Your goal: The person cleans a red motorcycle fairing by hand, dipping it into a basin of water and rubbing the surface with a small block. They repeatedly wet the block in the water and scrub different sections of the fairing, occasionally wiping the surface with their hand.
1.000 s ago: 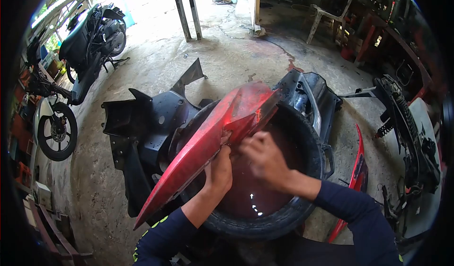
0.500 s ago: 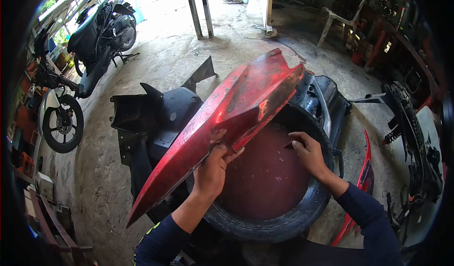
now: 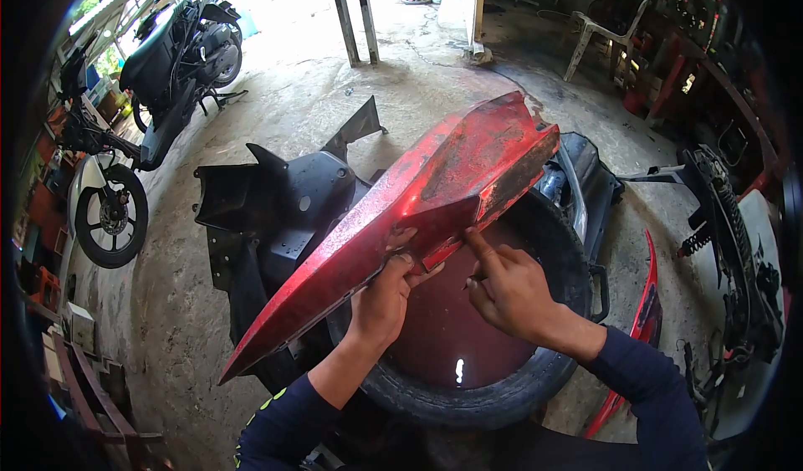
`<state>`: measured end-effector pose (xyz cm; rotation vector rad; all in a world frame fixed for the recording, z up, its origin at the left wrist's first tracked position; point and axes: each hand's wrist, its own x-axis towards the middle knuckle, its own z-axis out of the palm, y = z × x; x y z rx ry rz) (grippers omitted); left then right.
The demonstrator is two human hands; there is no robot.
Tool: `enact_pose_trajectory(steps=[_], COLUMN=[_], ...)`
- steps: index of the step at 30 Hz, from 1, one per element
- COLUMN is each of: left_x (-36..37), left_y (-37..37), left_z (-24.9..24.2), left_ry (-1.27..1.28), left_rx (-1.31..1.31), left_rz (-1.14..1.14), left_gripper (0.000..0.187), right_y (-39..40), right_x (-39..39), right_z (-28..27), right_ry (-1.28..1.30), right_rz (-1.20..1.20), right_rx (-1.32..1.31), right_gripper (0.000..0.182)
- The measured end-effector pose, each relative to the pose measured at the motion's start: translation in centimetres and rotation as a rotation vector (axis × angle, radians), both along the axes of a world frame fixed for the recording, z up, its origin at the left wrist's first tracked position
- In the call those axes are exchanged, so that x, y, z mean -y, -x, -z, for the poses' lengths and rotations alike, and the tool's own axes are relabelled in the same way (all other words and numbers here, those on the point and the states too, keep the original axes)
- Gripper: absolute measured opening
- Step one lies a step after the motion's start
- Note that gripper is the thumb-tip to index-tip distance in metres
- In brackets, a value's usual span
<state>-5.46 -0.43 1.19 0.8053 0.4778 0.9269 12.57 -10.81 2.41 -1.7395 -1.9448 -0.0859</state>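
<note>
A long red panel [image 3: 376,212], wet and stained with dark dirt at its upper right end, is held tilted over a black round tub [image 3: 468,408] of reddish-brown water [image 3: 452,329]. My left hand [image 3: 386,295] grips the panel's lower edge near its middle, thumb and fingers around it. My right hand [image 3: 514,291] has its index finger on the panel's lower edge, near a dark notch. The other fingers of that hand are curled, with a small dark piece partly showing between them.
Black plastic panels [image 3: 293,195] lie left of the tub. A second red strip [image 3: 644,320] rests on the floor at right, near motorcycle frame parts [image 3: 728,253]. A motorcycle [image 3: 159,94] stands at upper left; a plastic chair [image 3: 606,32] is at upper right.
My right hand has moved up and left from over the water to the red panel's edge. The panel has shifted slightly to the right at its upper end.
</note>
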Motion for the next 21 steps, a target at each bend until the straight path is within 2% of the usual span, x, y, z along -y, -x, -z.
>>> enact_pose_trajectory(steps=[3,6,8,14,19,21], left_x=[0.0,-0.1,-0.1,-0.6,-0.5,-0.6], left_y=[-0.2,-0.2,-0.3,-0.5,-0.3,-0.4], left_z=[-0.1,0.5,0.8,2.2,1.0,0.8], left_ry=[-0.012,-0.018,-0.042,-0.052,-0.002,0.018], left_rx=[-0.024,-0.153,-0.162,-0.08,-0.042,0.019], left_rz=[-0.001,-0.044,-0.077,-0.072,-0.03,-0.026], left_gripper=[0.044,0.043,0.036,0.04,0.046,0.047], right_y=[1.3,2.0,2.3,2.4,2.2,2.2], right_x=[-0.2,-0.2,-0.2,-0.4,-0.3,0.0], right_z=[-0.1,-0.3,-0.3,-0.4,-0.1,-0.7], right_ry=[-0.035,-0.037,-0.057,-0.066,-0.094,0.082], right_rz=[-0.032,-0.086,-0.111,-0.168,-0.196,-0.175], right_rx=[0.044,0.093,0.098,0.093,0.077,0.11], right_gripper=[0.079,0.077,0.075,0.074,0.075,0.082])
